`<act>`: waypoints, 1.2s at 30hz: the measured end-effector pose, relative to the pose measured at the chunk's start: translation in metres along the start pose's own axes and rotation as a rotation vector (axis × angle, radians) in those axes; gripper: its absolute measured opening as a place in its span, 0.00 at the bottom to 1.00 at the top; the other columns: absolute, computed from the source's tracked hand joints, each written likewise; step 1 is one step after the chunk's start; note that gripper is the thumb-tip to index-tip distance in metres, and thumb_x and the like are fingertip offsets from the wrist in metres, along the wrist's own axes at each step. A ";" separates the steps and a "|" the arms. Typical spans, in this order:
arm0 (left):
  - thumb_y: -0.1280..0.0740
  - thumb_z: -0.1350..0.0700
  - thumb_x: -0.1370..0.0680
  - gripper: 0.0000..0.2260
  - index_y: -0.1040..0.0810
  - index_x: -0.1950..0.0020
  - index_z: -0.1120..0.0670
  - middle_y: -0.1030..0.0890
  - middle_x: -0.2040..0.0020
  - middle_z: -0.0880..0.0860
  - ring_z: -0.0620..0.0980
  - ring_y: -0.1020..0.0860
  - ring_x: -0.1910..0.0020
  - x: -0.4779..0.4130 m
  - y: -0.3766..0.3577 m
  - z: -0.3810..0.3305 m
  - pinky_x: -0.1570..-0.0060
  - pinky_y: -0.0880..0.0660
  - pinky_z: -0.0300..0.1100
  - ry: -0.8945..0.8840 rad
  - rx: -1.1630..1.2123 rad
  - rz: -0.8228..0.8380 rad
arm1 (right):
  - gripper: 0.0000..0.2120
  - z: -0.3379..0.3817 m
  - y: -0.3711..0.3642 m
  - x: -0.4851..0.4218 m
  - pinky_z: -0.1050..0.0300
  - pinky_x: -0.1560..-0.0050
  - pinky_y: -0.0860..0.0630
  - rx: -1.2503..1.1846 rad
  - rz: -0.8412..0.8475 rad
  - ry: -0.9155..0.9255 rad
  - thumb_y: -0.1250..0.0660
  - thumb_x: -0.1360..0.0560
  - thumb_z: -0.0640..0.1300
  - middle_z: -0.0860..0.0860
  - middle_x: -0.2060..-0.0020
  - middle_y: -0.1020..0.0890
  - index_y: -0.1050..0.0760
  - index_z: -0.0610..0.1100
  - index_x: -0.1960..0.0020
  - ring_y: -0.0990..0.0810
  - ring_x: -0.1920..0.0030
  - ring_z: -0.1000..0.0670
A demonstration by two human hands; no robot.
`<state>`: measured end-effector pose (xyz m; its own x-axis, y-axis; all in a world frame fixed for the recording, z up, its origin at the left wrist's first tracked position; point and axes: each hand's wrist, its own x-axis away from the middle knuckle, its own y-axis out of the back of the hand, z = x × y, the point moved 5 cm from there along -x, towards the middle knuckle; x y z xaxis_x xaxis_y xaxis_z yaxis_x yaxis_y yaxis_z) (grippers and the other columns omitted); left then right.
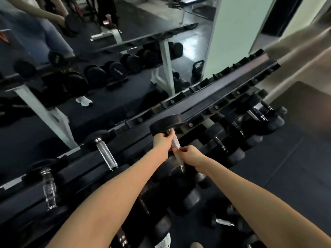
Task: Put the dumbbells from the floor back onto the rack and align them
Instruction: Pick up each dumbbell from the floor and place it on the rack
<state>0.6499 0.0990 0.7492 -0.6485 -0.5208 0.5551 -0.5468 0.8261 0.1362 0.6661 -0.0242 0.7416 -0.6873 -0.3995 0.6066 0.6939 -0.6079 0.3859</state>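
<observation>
A black dumbbell [165,125] with a knurled silver handle lies across the top tier of the black rack [223,94]. Its far head rests on the upper rail. My left hand [162,141] grips the handle just under that head. My right hand [190,154] holds the handle lower down, near the closer head, which my arms partly hide. Two more dumbbells [105,153] sit on the same tier to the left. Another small dumbbell [223,221] lies on the floor at the lower right.
Lower rack tiers [232,140] hold several black dumbbells. A mirror [107,59] behind the rack reflects a person, the rack and a kettlebell. A white pillar [232,33] stands at the right. Dark rubber flooring [286,167] spreads to the right.
</observation>
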 end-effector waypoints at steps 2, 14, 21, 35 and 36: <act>0.34 0.49 0.23 0.14 0.23 0.56 0.61 0.21 0.59 0.56 0.57 0.21 0.55 -0.020 0.014 -0.008 0.48 0.21 0.55 0.001 0.000 -0.030 | 0.24 0.021 -0.008 -0.019 0.53 0.56 0.25 0.024 0.013 0.018 0.39 0.22 0.57 0.41 0.55 0.16 0.19 0.36 0.48 0.21 0.58 0.45; 0.35 0.46 0.24 0.19 0.21 0.47 0.62 0.18 0.47 0.60 0.60 0.21 0.46 -0.145 0.056 -0.032 0.43 0.23 0.53 0.082 -0.038 -0.227 | 0.23 0.076 -0.038 -0.151 0.63 0.64 0.25 -0.042 0.144 -0.025 0.37 0.23 0.55 0.44 0.62 0.16 0.20 0.34 0.49 0.21 0.66 0.51; 0.34 0.48 0.24 0.17 0.21 0.50 0.63 0.20 0.54 0.58 0.55 0.22 0.54 -0.184 0.061 -0.035 0.51 0.24 0.48 0.078 -0.074 -0.235 | 0.19 0.083 -0.056 -0.185 0.47 0.49 0.20 -0.220 0.243 -0.094 0.37 0.22 0.57 0.45 0.63 0.17 0.23 0.39 0.51 0.18 0.61 0.45; 0.35 0.49 0.23 0.16 0.21 0.46 0.62 0.21 0.55 0.54 0.51 0.24 0.53 -0.194 0.062 -0.010 0.47 0.25 0.47 0.129 -0.019 -0.253 | 0.20 0.068 -0.058 -0.205 0.57 0.59 0.19 -0.163 0.309 -0.135 0.37 0.21 0.53 0.39 0.52 0.16 0.25 0.35 0.43 0.18 0.62 0.49; 0.35 0.49 0.23 0.16 0.20 0.47 0.62 0.21 0.56 0.53 0.52 0.24 0.54 -0.193 0.062 -0.012 0.48 0.25 0.46 0.124 -0.039 -0.252 | 0.20 0.069 -0.059 -0.204 0.56 0.56 0.19 -0.152 0.307 -0.127 0.37 0.21 0.53 0.38 0.51 0.16 0.25 0.36 0.43 0.18 0.61 0.48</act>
<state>0.7476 0.2532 0.6603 -0.4234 -0.6826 0.5957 -0.6602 0.6827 0.3130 0.7806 0.1402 0.6427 -0.4133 -0.4967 0.7632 0.8174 -0.5717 0.0706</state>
